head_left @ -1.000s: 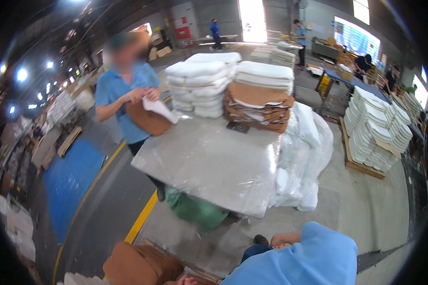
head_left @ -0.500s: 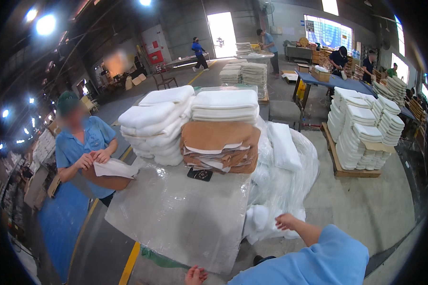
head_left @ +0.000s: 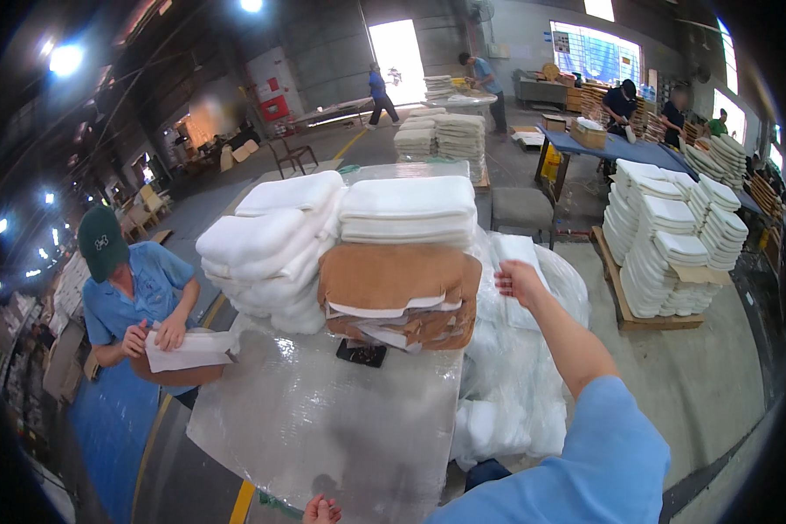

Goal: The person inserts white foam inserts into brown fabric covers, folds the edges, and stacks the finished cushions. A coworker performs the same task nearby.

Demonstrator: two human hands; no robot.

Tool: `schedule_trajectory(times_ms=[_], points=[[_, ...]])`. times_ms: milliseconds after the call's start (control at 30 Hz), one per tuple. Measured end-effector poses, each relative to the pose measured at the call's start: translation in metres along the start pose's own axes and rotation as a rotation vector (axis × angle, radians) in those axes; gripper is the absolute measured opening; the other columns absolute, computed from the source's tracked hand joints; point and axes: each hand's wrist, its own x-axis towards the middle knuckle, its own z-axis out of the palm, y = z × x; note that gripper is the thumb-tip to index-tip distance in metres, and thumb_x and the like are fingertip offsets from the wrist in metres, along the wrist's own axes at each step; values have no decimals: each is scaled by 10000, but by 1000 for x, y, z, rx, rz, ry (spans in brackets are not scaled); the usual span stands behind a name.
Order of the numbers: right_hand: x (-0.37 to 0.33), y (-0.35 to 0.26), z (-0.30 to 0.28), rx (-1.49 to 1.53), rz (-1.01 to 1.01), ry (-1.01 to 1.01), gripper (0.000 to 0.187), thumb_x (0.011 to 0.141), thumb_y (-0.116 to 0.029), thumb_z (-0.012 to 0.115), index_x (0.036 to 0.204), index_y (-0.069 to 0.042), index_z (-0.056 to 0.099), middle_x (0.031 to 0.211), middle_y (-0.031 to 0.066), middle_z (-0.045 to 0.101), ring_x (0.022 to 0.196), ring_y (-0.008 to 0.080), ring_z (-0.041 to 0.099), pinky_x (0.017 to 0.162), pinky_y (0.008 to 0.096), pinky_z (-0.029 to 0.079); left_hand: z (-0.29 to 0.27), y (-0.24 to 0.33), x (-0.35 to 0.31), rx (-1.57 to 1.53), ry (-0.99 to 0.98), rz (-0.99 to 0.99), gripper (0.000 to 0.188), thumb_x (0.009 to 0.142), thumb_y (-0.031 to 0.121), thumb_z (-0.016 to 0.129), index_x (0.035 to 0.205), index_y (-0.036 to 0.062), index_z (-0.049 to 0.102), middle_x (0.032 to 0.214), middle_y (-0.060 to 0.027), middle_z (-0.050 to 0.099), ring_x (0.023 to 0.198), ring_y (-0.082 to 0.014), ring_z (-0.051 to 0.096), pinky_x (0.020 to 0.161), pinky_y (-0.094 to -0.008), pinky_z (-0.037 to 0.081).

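- The view is directed from the person's head, down and forward past the right hand (head_left: 519, 280).
- The counter (head_left: 323, 415) is seen from near, the bright doorway (head_left: 396, 63) from far off.

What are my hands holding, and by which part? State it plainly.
Nothing that shows: the right hand is empty beside the brown stack, and the left hand, low by the table, looks empty too.
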Motion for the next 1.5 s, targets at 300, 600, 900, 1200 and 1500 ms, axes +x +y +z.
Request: schedule_trajectory(times_ms=[300, 600, 900, 1200, 1500], points=[[182, -94, 77, -147, -12, 320, 498, 923, -347, 781, 1267, -12, 648, 1085, 138, 665, 902, 263, 621, 744, 461, 559, 112, -1, -6, -325, 104, -114, 276, 1047, 333, 681, 1125, 69, 662, 859, -17, 642, 781, -148, 611, 694, -322, 518], [262, -110, 89, -21, -17, 400, 413, 841, -373, 879, 1020, -49, 696, 878, 71, 598, 680, 210, 517, 543, 432, 416, 155, -12, -11, -397, 232, -280, 309, 1068, 370, 646, 1124, 67, 658, 718, -4, 569, 601, -135, 507, 504, -301, 393], [254, -148, 129, 61, 208, 142, 742, 809, -418, 879, 1405, -111, 561, 1323, 117, 625, 1121, 359, 603, 970, 597, 475, 158, -26, -12, -410, 308, -372, 336, 1099, 345, 590, 1178, 25, 658, 711, -17, 574, 588, -138, 497, 501, -302, 390], [196, -136, 85, 429, -295, -23, 626, 811, -15, 749, 1385, -36, 501, 1262, 183, 638, 1119, 382, 673, 879, 618, 594, 144, -36, -5, -367, 147, -344, 434, 1096, 369, 595, 1286, -17, 652, 1004, -99, 720, 810, -184, 650, 728, -330, 540], [-44, -46, -23, 443, -291, -113, 655, 840, -116, 740, 1444, 6, 519, 1364, 136, 624, 1268, 322, 598, 1119, 477, 487, 72, 45, 13, -270, -123, -48, 426, 1090, 265, 602, 1419, -4, 588, 1189, -123, 716, 1016, -175, 690, 880, -331, 565]])
